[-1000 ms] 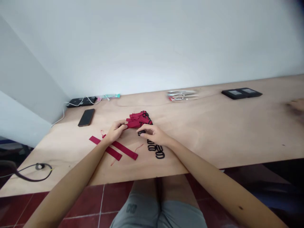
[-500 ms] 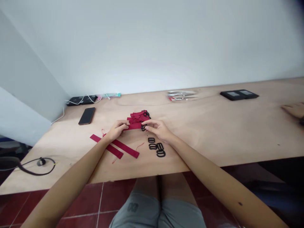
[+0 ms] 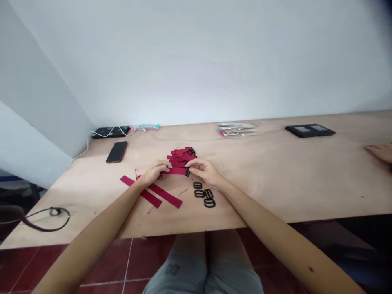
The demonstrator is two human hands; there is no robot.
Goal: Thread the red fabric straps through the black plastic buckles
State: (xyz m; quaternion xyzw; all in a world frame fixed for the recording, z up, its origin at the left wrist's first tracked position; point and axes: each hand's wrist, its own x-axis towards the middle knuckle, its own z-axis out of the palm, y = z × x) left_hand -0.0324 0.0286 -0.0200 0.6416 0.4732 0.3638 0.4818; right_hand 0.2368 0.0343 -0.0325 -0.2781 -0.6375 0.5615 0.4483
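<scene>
My left hand (image 3: 157,170) pinches the left end of a red strap (image 3: 177,171). At the strap's right end, my right hand (image 3: 200,169) holds a black buckle (image 3: 188,171) between thumb and fingers. Just behind both hands lies a pile of red straps (image 3: 181,154) with black buckles at its right side. Two loose red straps (image 3: 165,195) lie slanted beside my left forearm, with thin red threads near them. Several loose black buckles (image 3: 199,193) rest in front of my right hand.
On the wooden table (image 3: 260,183) are a phone (image 3: 116,152), black boxes with a white cable (image 3: 107,132), plastic packets (image 3: 237,129), a black case (image 3: 310,130) and a looped black cable (image 3: 45,230). Another person's hand (image 3: 379,152) rests at the right edge.
The view has shifted slightly, so everything sits a little lower and to the right. The buckle at the strap's end looks turned more upright between my right fingers.
</scene>
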